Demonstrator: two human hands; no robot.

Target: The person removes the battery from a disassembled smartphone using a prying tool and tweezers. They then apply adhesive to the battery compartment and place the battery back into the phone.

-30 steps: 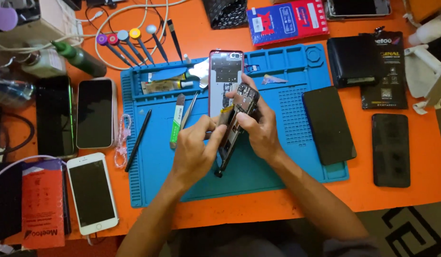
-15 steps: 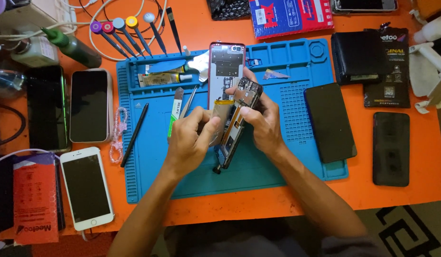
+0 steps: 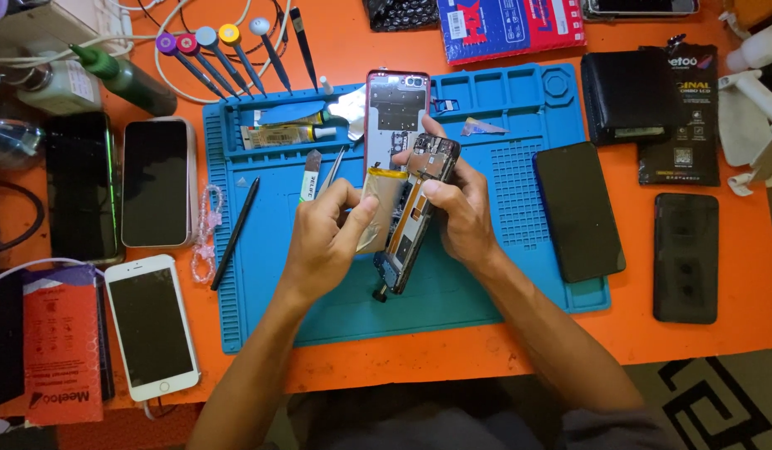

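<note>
— Where's the phone frame?
— Centre frame, long axis upright, tilted. My right hand grips it from the right.
— Left?
— My left hand pinches the battery, just left of the frame.

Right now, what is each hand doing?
Left hand: closed on the tan battery.
Right hand: closed around the opened phone.

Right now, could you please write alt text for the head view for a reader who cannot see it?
Two bare hands hold an opened black phone frame above a blue silicone repair mat: the left hand grips its tan flat battery, the right hand steadies the frame. Other phones and screwdrivers lie around on the orange table.
</note>
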